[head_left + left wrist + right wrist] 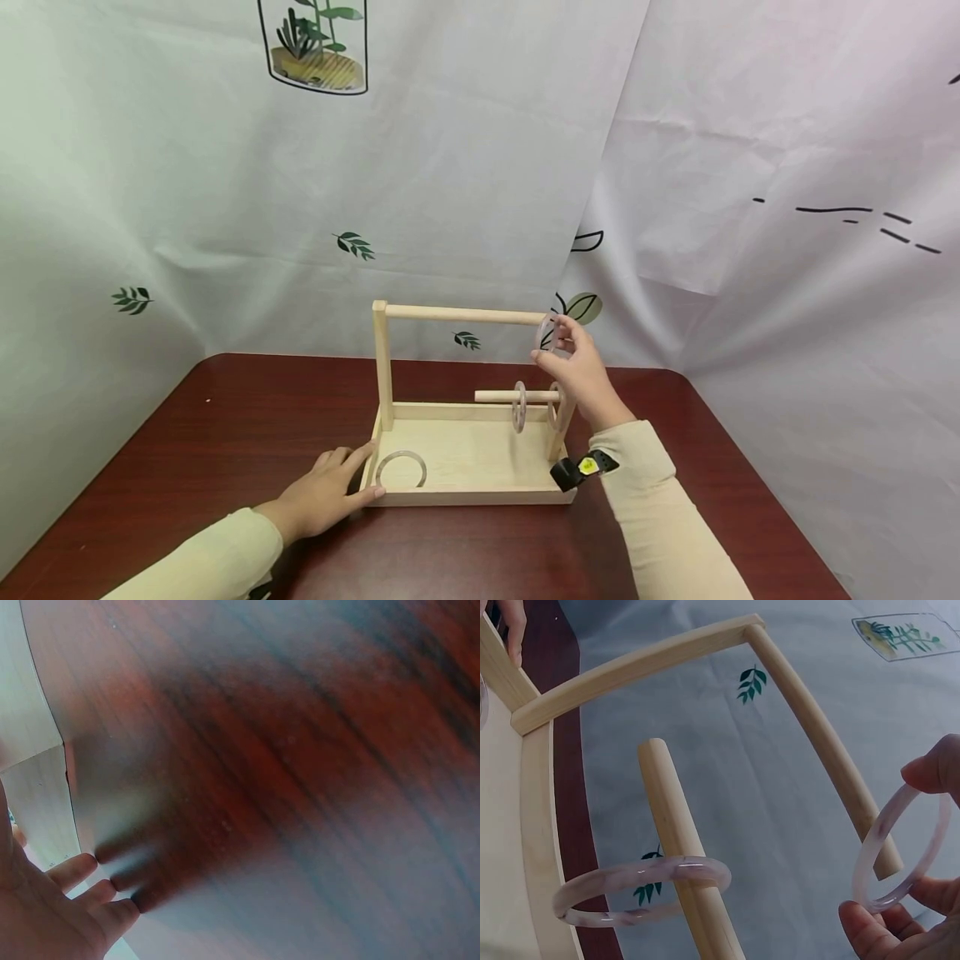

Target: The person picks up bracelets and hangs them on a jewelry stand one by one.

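Note:
My right hand (585,367) pinches a translucent pale bangle (542,333) between thumb and fingers, at the free end of the stand's upper rod (465,314). In the right wrist view that rod's tip shows within the opening of the held bangle (866,859); I cannot tell how deep it sits. The lower rod (491,397) carries two bangles, one near its middle (519,408) and one farther right, partly behind my right hand. My left hand (322,492) rests with extended fingers on the left front corner of the wooden stand's tray base (480,498).
Inside the tray at the left, another bangle (401,454) leans near the front wall. A wooden upright (383,367) bears the upper rod. The stand sits on a dark red table (262,417), with a white printed cloth (465,167) hanging behind it.

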A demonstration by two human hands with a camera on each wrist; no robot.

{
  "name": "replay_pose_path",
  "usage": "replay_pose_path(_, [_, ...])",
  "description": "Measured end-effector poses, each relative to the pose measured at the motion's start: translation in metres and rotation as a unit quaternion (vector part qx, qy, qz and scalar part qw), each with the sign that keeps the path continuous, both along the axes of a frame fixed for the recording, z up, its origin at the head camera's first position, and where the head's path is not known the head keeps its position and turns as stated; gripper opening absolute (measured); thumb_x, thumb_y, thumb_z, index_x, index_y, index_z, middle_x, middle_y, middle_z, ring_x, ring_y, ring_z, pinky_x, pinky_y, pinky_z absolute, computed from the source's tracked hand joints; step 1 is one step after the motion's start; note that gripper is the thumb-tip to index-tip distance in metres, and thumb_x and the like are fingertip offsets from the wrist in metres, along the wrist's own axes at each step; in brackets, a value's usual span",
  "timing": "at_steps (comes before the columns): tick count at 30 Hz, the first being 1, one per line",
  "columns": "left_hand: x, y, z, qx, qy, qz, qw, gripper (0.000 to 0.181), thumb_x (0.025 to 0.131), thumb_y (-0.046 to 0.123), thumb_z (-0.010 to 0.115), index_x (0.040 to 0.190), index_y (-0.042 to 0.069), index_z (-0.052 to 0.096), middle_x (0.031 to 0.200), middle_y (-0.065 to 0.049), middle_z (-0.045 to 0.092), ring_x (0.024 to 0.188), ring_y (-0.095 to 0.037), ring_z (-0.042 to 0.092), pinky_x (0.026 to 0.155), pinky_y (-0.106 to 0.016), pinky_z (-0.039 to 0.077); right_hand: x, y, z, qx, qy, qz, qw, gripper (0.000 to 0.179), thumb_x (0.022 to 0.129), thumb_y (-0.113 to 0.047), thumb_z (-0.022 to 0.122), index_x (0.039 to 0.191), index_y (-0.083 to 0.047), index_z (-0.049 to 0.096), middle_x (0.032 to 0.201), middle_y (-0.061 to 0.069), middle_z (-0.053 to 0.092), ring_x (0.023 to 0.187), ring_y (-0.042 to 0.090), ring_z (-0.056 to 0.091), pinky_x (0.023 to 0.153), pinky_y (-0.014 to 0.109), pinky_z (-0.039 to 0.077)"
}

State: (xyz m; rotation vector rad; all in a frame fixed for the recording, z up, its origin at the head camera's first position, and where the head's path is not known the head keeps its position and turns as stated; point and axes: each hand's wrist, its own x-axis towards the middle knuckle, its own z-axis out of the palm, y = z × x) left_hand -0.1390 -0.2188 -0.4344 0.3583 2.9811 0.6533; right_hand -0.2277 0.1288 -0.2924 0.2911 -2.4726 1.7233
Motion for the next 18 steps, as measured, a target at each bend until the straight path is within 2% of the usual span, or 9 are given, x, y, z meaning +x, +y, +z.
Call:
replay_pose_path(11, [0.000,0.000,0.000,0.001,-0.004,0.000,1.0000,0.081,0.086,0.067,0.055,0.148,0.017,0.039,0.129,-0.016,0.050,0.124,-0.038,0.043,0.082,-0.056,0.048,-0.009,0.000,0.003,0.004,-0.019,-0.005,0.9998,0.074,0.089,-0.016,0.064,0.152,-0.010,0.026,0.148,0.019,0.031,0.136,0.031,0.033,0.103,0.049,0.037])
replay_pose_path(18, [-0.001,0.001,0.001,-0.002,-0.006,-0.001,1.0000,0.082,0.086,0.067,0.055,0.148,0.016,0.039,0.129,-0.017,0.050,0.124,-0.039,0.043,0.080,-0.057,0.047,-0.017,-0.002,0.001,0.003,-0.024,-0.007,0.9997,0.072,0.090,-0.017,0.063,0.151,-0.009,0.027,0.147,0.017,0.034,0.134,0.031,0.035,0.104,0.048,0.036])
